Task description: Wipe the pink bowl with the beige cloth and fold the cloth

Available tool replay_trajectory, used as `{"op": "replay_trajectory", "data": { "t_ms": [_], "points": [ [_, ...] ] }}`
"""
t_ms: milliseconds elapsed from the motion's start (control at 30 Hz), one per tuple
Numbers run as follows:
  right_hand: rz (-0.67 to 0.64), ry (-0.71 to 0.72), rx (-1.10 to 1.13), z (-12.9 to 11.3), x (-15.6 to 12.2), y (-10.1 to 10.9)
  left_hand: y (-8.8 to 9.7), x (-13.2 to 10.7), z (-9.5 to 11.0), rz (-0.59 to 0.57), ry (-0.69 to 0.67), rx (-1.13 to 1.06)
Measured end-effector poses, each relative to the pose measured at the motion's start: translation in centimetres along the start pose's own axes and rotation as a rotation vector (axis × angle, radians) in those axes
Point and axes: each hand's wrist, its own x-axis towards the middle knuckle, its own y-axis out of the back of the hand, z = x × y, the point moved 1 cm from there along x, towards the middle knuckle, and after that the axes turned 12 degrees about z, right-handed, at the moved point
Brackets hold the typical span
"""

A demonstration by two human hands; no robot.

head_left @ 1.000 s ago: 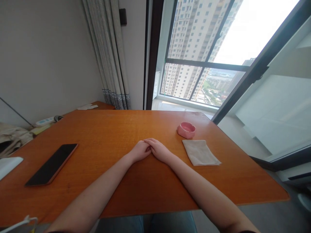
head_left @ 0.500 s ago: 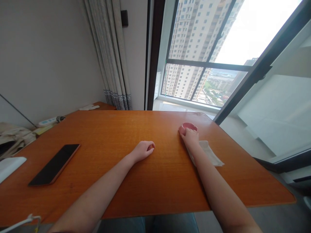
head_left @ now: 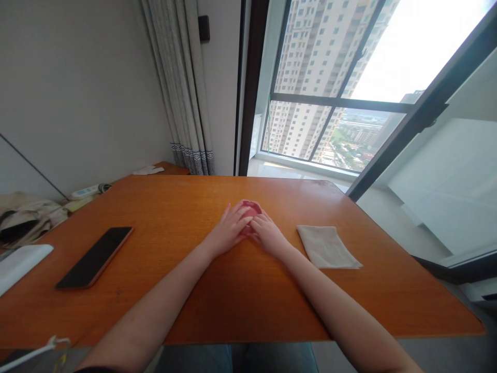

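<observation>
A small round pink dish [head_left: 253,208] is at the middle of the wooden table, between my two hands. My left hand [head_left: 232,228] lies over its left side, fingers bent across the rim. From the right, my right hand [head_left: 267,233] grips the near side of the dish, its fingers close to those of the left. Both hands hide most of the dish, so I cannot tell whether it rests on the table. A folded beige cloth [head_left: 326,247] lies flat to the right of my right hand.
A black phone [head_left: 95,257] lies on the left of the table [head_left: 194,202]. Beyond it are a white object [head_left: 23,267], a bundle of fabric [head_left: 29,220] and a power strip [head_left: 85,191]. A white cable [head_left: 34,355] hangs at the lower left corner.
My right hand has brought the pink dish left from beside the cloth to the table's middle. My left hand has opened from its curl and moved onto the dish. The cloth is now uncovered.
</observation>
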Motion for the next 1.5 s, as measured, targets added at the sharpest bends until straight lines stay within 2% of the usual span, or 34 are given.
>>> {"op": "replay_trajectory", "data": {
  "t_ms": [133, 267, 333, 400, 533, 633, 733, 800, 933, 1000, 1067, 1167, 1267, 1333, 1367, 1433, 1500],
  "points": [
    [0.010, 0.070, 0.106, -1.9, 0.0, 0.0, 1.7, -0.2, -0.5, -0.118, -0.016, -0.012],
    [0.123, -0.013, 0.127, -1.6, 0.3, 1.5, 4.4, -1.7, -3.0, -0.100, 0.133, 0.051],
    [0.092, -0.139, 0.036, -0.1, 0.3, 2.5, 6.0, -2.8, -5.4, -0.054, 0.264, 0.147],
    [-0.012, -0.317, -0.089, 2.0, -0.3, 3.8, 7.5, -4.2, -8.1, -0.019, 0.392, 0.268],
    [-0.165, -0.663, -0.385, 6.6, -4.0, 8.1, 9.2, -6.8, -12.7, 0.012, 0.539, 0.395],
    [-0.338, -0.962, -0.630, 8.9, -7.8, 11.0, 9.3, -7.9, -14.2, 0.031, 0.557, 0.398],
    [-0.522, -1.120, -0.601, 9.5, -10.3, 11.7, 8.9, -8.1, -14.4, 0.025, 0.557, 0.404],
    [-0.532, -1.108, -0.564, 9.1, -10.7, 11.1, 8.6, -8.0, -14.3, 0.017, 0.553, 0.408],
    [-0.455, -0.950, -0.517, 6.9, -9.4, 8.5, 8.1, -8.0, -14.1, -0.017, 0.547, 0.395],
    [-0.409, -0.850, -0.466, 5.2, -8.4, 6.8, 8.0, -8.2, -14.2, -0.023, 0.558, 0.381],
    [-0.305, -0.720, -0.422, 3.1, -7.3, 5.0, 8.1, -8.4, -14.3, -0.023, 0.580, 0.378],
    [-0.199, -0.531, -0.331, -0.6, -5.3, 2.2, 8.4, -7.8, -13.4, 0.040, 0.601, 0.434],
    [-0.204, -0.440, -0.164, -4.1, -2.9, -0.5, 8.4, -6.1, -10.5, 0.177, 0.538, 0.428],
    [-0.204, -0.344, 0.055, -5.7, -1.2, -1.8, 7.5, -4.9, -7.6, 0.174, 0.445, 0.302],
    [-0.187, -0.303, 0.155, -6.0, -0.5, -2.3, 6.7, -4.6, -6.0, 0.113, 0.391, 0.206],
    [-0.112, -0.269, 0.251, -5.7, 0.5, -2.8, 4.9, -5.0, -3.2, -0.080, 0.325, 0.039],
    [-0.031, -0.313, 0.214, -4.1, 0.7, -2.9, 3.3, -6.6, -1.6, -0.174, 0.378, 0.040]
  ]
}}
